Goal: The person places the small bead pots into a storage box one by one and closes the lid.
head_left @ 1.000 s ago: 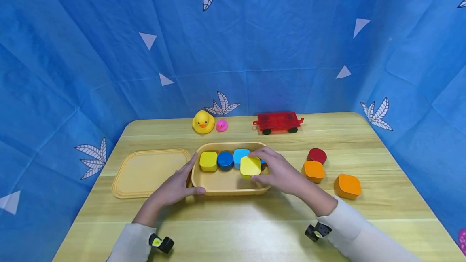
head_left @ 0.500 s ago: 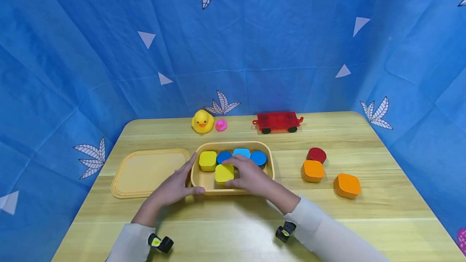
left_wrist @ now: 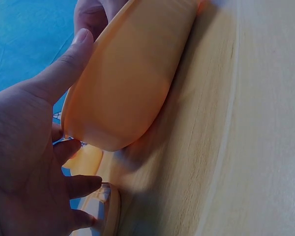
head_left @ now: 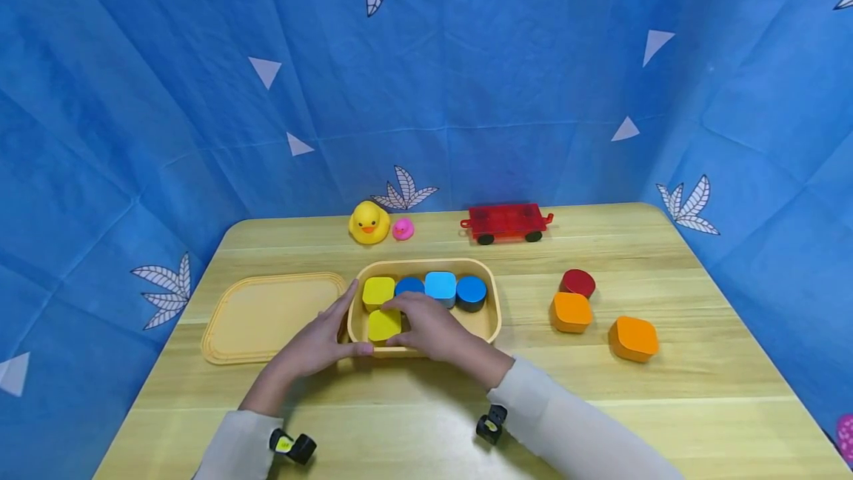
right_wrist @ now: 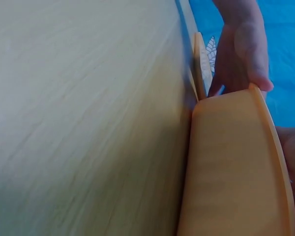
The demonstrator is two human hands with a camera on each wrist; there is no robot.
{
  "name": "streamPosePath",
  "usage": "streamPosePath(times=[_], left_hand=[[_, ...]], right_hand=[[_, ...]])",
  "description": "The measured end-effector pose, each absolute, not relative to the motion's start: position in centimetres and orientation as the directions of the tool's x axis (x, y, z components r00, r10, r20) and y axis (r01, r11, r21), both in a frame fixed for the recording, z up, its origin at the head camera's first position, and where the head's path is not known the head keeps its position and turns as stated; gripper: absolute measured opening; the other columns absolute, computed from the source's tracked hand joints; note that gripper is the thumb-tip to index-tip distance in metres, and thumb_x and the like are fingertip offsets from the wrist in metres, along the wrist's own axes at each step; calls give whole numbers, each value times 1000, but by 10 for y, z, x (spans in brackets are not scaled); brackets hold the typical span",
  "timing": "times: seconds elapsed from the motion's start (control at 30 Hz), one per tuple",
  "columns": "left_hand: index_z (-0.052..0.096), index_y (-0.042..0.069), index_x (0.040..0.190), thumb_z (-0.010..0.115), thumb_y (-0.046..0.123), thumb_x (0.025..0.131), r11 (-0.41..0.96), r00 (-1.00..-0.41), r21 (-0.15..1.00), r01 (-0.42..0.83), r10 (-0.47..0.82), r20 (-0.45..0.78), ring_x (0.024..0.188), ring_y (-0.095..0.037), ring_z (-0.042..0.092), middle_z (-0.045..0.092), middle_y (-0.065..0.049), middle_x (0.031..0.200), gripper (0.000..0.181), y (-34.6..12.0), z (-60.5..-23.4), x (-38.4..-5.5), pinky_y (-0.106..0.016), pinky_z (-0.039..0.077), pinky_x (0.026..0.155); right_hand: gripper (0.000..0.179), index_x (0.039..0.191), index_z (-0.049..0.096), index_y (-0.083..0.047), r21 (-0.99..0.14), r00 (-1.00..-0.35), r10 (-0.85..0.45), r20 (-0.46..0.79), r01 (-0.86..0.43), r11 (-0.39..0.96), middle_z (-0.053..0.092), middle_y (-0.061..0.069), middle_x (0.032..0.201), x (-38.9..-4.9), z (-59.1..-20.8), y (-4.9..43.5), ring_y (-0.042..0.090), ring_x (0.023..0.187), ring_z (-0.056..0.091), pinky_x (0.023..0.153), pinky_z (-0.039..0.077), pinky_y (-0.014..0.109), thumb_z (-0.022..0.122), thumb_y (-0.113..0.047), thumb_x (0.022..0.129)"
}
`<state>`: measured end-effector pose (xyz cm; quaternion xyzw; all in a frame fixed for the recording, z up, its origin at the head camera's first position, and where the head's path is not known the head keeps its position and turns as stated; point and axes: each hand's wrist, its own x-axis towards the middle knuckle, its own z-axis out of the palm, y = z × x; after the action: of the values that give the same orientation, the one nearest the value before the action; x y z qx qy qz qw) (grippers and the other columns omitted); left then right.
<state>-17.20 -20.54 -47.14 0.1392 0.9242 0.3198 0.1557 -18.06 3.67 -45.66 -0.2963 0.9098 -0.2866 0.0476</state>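
A yellow square block (head_left: 383, 324) lies flat in the box (head_left: 492, 317), at its near left corner. The box is tan, oval and open.

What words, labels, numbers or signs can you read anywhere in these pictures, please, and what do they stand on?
None: no readable text appears in any view.
The blocks in the yellow box and the orange and red blocks beside it are plain.
The blue cloth bears only white leaf and triangle prints, no letters.
The small yellow patches on the wrist cameras are too small to read.
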Motion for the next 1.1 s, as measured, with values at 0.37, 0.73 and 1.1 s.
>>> streamPosePath(times=[0.37, 0.73, 1.1], left_hand=[[-2, 29, 167, 72, 63, 87, 748, -910, 642, 170, 369, -189, 151, -47, 28, 12, -13, 173, 115, -205, -472, -172, -68, 33, 114], [-2, 29, 167, 72, 64, 87, 745, -911, 643, 178, 372, -179, 151, -47, 28, 13, -13, 173, 115, -206, -473, -172, -68, 34, 115], [-2, 28, 167, 73, 62, 87, 741, -910, 647, 180, 375, -176, 152, -47, 28, 13, -12, 173, 115, -206, -472, -171, -69, 33, 114]], right_hand=[[56, 135, 69, -12, -516, -819, -573, 33, -505, 692, 69, 2, 131, -183, -455, 27, 19, 115, 63, 102, 52, 34, 87, -30, 85], [58, 139, 66, -12, -517, -802, -597, 21, -519, 680, 68, 2, 135, -184, -455, 30, 17, 113, 62, 101, 52, 33, 83, -33, 88], [56, 143, 62, -13, -606, -796, -605, 7, -485, 631, 63, 4, 140, -179, -448, 46, 22, 119, 65, 102, 53, 39, 80, -31, 92]])
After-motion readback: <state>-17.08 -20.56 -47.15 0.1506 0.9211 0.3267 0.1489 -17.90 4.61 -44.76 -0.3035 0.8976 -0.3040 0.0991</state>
